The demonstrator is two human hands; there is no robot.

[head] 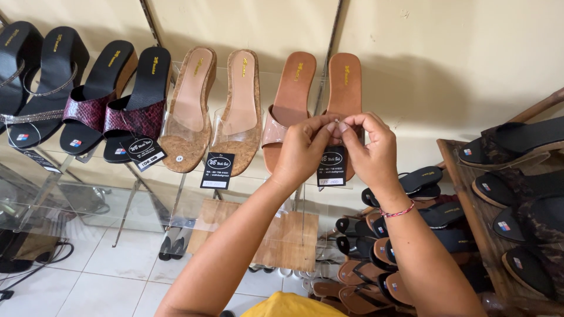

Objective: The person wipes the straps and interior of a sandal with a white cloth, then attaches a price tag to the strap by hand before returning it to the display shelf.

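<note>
My left hand (pixel 302 148) and my right hand (pixel 371 149) meet in front of a pair of tan slide sandals (pixel 294 94) leaning on a glass shelf against the wall. The fingertips of both hands pinch the thin string of a black hang tag (pixel 332 167), which dangles below them over the right sandal of the pair. A red bracelet (pixel 398 211) circles my right wrist.
More sandals line the glass shelf (pixel 82 194): a cork-soled clear-strap pair (pixel 214 105), a maroon snakeskin pair (pixel 114 103), a black pair (pixel 35 70). Black tags (pixel 217 170) hang below them. A wooden rack (pixel 470 205) of dark sandals stands right; sandals (pixel 358 282) lie on the floor.
</note>
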